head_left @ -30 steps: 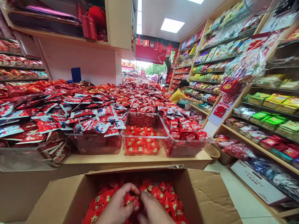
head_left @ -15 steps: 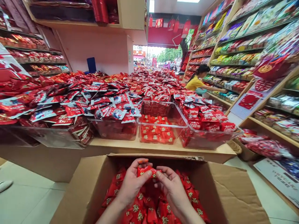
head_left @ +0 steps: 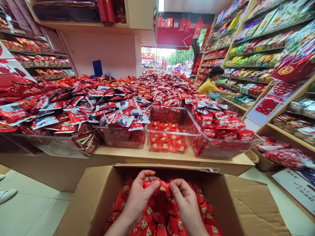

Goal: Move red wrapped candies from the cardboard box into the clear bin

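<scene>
My left hand has its thumb and fingers closed on a small red wrapped candy with gold characters. At the candy's right end, the thumb and fingertips of my right hand pinch the wrapper. Both hands are over an open cardboard box, apart from the pile beneath. Many similar red candies lie inside the box, partly hidden by my wrists. Just beyond the box, a clear plastic bin holds rows of matching red candies.
Other clear bins line the wooden counter, heaped with red and white packets. A person in a yellow top reaches toward the stocked shelves at right. A shoe shows on the tiled floor at left.
My right hand has shifted slightly right along the candy, and more of the wrapper shows between the hands. The view has moved a little.
</scene>
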Motion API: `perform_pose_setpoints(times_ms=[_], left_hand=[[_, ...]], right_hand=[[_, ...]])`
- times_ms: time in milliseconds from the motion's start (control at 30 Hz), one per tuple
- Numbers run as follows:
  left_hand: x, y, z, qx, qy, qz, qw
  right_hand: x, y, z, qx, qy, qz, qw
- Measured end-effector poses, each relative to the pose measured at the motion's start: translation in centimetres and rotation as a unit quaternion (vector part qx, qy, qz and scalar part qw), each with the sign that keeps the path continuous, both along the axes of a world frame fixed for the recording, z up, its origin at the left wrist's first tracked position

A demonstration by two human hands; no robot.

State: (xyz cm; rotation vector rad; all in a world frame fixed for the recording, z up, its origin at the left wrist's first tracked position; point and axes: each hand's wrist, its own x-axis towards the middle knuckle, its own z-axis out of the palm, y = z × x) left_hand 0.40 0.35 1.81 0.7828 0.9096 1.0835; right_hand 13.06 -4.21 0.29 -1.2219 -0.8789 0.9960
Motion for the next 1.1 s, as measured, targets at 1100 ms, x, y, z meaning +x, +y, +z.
perform_pose_setpoints(times_ms=[1100], left_hand=[[0.6,-1.3,0.6,0.04,0.006,-0.031,0.999]], right_hand=[[0.4,-0.6,1.5,-0.034,0.086,0.023,0.995]])
